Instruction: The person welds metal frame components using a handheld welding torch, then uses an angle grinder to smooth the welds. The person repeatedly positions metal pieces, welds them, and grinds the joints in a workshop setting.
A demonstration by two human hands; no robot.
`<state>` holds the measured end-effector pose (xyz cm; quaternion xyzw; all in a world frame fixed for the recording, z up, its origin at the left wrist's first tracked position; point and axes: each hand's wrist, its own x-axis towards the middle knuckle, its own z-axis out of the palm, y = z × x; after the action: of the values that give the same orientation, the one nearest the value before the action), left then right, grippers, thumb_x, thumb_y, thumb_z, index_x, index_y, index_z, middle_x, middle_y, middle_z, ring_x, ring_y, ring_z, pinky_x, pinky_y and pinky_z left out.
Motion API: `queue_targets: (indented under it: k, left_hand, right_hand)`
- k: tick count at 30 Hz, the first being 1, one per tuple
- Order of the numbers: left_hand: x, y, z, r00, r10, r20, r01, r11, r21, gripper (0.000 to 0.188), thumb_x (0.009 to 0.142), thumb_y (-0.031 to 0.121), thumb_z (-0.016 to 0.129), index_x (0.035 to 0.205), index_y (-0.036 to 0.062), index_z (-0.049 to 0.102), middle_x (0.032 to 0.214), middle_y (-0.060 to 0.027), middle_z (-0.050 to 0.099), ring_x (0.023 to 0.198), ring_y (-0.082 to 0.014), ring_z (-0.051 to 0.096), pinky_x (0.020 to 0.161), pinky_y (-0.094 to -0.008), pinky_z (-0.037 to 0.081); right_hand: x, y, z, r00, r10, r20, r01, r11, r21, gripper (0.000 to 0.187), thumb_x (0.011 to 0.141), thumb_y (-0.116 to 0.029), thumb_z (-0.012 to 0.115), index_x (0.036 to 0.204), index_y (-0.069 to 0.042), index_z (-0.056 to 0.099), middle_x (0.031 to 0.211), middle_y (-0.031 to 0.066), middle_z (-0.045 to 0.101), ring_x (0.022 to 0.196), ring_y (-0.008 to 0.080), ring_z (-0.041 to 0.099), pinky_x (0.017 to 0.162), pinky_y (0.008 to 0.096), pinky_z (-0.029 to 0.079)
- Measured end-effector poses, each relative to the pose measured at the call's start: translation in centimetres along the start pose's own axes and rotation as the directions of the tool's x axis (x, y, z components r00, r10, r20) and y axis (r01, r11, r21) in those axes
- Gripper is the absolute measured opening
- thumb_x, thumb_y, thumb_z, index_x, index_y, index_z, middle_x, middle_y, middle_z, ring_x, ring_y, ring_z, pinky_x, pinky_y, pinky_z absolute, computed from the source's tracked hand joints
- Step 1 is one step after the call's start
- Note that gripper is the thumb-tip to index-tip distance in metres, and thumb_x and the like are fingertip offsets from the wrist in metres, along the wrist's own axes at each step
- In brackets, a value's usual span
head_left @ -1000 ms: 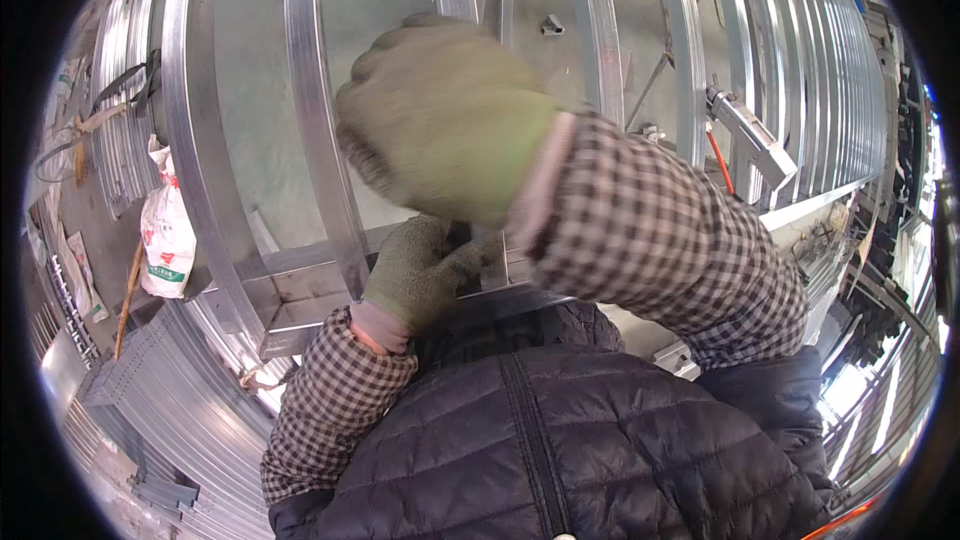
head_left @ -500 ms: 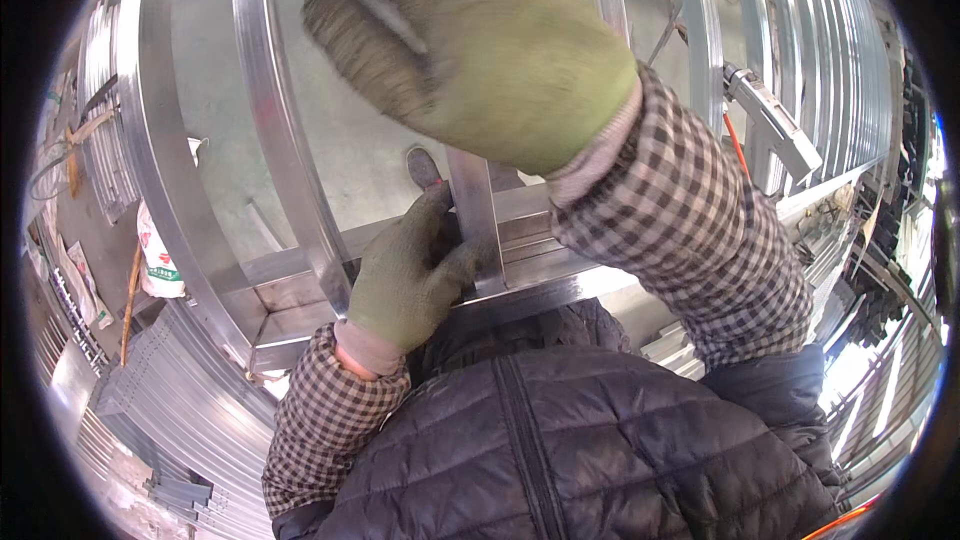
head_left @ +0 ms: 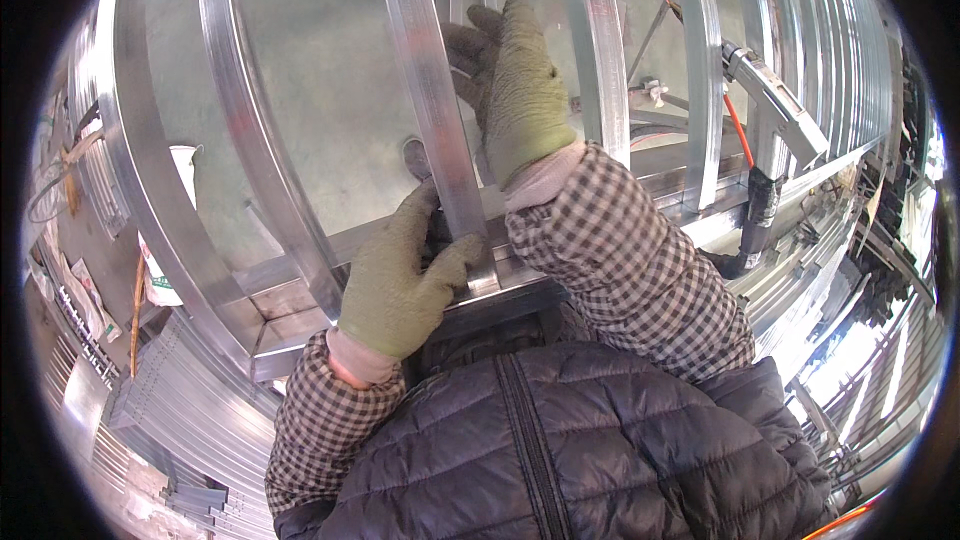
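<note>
Under both hands lies a silver metal frame (head_left: pixel 292 302) with several square-edged crossbars. My left hand (head_left: pixel 395 285), in a grey-green work glove, holds the lower end of one crossbar (head_left: pixel 432 90), its thumb lying across the bar near the frame's near rail. Between thumb and forefinger is a dark patch that I cannot make out. My right hand (head_left: pixel 525 90), gloved alike, stands along the right side of that same bar, higher up. Its fingers are stretched out and partly hidden by the bar; whether they touch it I cannot tell.
A silver tool with a black-wrapped grip (head_left: pixel 775 105) and an orange hose (head_left: pixel 738 130) rests on the frame at right. Stacked metal profiles (head_left: pixel 185 390) lie at lower left, near a white bag (head_left: pixel 160 275). More long bars (head_left: pixel 850 60) line the far right.
My right hand has come down and left from above the frame to the bar's side. The bar's upper part, hidden before, now shows, and it leans leftward. My left hand stays at its lower end.
</note>
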<state>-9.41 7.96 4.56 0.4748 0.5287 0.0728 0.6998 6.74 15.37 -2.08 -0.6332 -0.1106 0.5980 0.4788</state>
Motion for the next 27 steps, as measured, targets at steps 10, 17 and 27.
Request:
queue_targets:
  k: [10,17,27]
  left_hand:
    - [0.0,-0.1,0.2,1.0,0.006,-0.011,-0.007,0.995,-0.095,0.057,0.098,0.017,0.069,0.148,-0.0061,0.051,0.111,-0.016,0.074,0.095,-0.0195,0.071,0.083,-0.032,0.057]
    - [0.2,0.7,0.7,0.999,-0.034,-0.037,0.031,0.997,-0.066,0.059,0.094,0.014,0.071,0.147,-0.0057,0.053,0.108,-0.0174,0.075,0.095,-0.0211,0.073,0.086,-0.0334,0.058]
    - [0.0,1.6,1.7,0.994,-0.076,-0.082,0.074,0.997,-0.03,0.054,0.097,0.014,0.067,0.144,-0.0081,0.053,0.114,-0.0152,0.073,0.101,-0.0166,0.069,0.089,-0.0306,0.056]
  right_hand:
    - [-3.6,-4.6,-0.7,0.884,-0.44,0.155,0.453,0.889,-0.063,0.068,0.11,-0.053,0.045,0.153,-0.001,0.049,0.15,0.0213,0.056,0.126,0.0328,0.065,0.104,0.0433,0.055]
    - [-10.3,-12.7,-18.6,0.578,-0.717,0.389,0.773,0.634,0.019,0.062,0.113,-0.04,0.038,0.155,0.006,0.045,0.148,0.0297,0.056,0.131,0.0412,0.062,0.111,0.0521,0.052]
    - [-14.0,-9.9,-20.4,0.857,-0.472,0.205,0.446,0.88,0.162,0.046,0.11,-0.034,0.049,0.134,0.004,0.061,0.124,0.0218,0.067,0.114,0.0349,0.067,0.106,0.052,0.051]
